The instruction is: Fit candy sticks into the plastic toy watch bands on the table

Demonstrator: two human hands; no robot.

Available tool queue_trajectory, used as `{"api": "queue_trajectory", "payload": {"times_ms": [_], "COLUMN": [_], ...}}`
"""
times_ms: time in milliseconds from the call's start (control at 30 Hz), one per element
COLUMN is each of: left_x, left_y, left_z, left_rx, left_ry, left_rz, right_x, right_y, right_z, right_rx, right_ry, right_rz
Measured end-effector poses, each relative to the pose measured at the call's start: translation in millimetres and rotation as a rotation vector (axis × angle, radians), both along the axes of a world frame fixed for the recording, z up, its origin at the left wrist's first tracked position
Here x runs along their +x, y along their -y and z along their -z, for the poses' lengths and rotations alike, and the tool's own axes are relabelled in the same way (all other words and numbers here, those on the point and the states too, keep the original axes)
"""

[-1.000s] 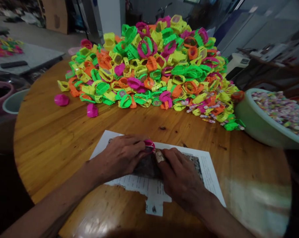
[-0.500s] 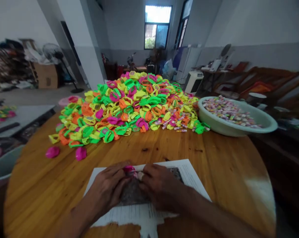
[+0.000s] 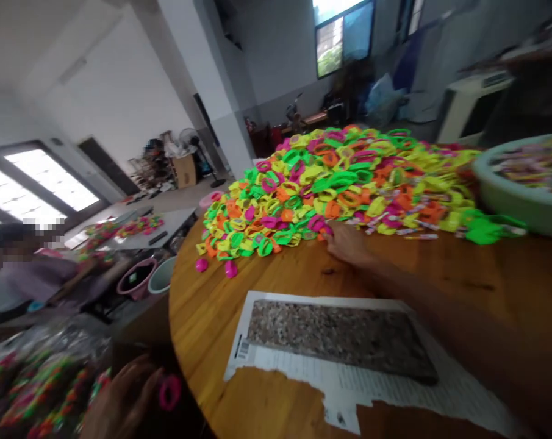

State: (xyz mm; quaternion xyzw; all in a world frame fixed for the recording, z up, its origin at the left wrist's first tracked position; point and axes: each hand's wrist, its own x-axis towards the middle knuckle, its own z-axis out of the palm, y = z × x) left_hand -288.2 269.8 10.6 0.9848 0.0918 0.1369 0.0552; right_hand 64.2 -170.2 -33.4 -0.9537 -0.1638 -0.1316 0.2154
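Observation:
My left hand (image 3: 124, 393) hangs past the table's left edge, somewhat blurred. At its fingertips is a pink plastic ring-like piece (image 3: 169, 392) with an oval opening; the grip looks light. My right hand (image 3: 349, 245) reaches to the front edge of a large heap of bright plastic pieces (image 3: 298, 198), its fingers closed at a magenta plastic piece (image 3: 319, 224). The fingertips are partly hidden there. On the table before me, a speckled stone slab (image 3: 335, 335) lies on torn printed paper (image 3: 303, 369).
A pale green basin (image 3: 490, 183) of small wrapped pieces stands at right. Two magenta pieces (image 3: 230, 269) lie left of the heap. Below left are clear bags of coloured pieces (image 3: 51, 378), a pink bucket (image 3: 136, 277), and another person (image 3: 42, 274) seated at a side table (image 3: 175, 222).
Both hands have left the slab, uncovering it. The left took the pink piece down past the table's left edge; the right went forward to the heap. The view has swung left.

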Motion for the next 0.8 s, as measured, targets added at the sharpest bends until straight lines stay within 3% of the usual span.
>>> {"api": "queue_trajectory", "payload": {"times_ms": [100,200,367,533,633,800], "left_x": [23.6,72.5,168.6,239.8,254.0,237.9], "left_y": [34.5,57.3,66.8,68.2,60.4,63.9], "left_z": [-9.3,-5.6,8.8,17.2,28.7,33.4], "left_rx": [-0.095,-0.156,-0.179,-0.266,-0.287,-0.307], "left_ry": [-0.015,-0.048,0.012,0.118,0.135,0.103], "left_rz": [-0.012,-0.020,0.020,0.102,0.140,0.184], "right_x": [0.7,-2.5,-29.6,-60.7,-65.4,-52.0], "right_y": [1.3,6.3,20.8,46.9,68.4,79.2], "right_z": [0.1,1.3,-3.1,0.9,2.3,-5.1], "right_rx": [0.014,0.043,0.021,-0.164,-0.234,-0.271], "right_ry": [0.025,0.036,0.075,0.108,0.112,0.113], "right_rz": [-0.055,-0.074,-0.045,0.022,0.134,0.209]}}
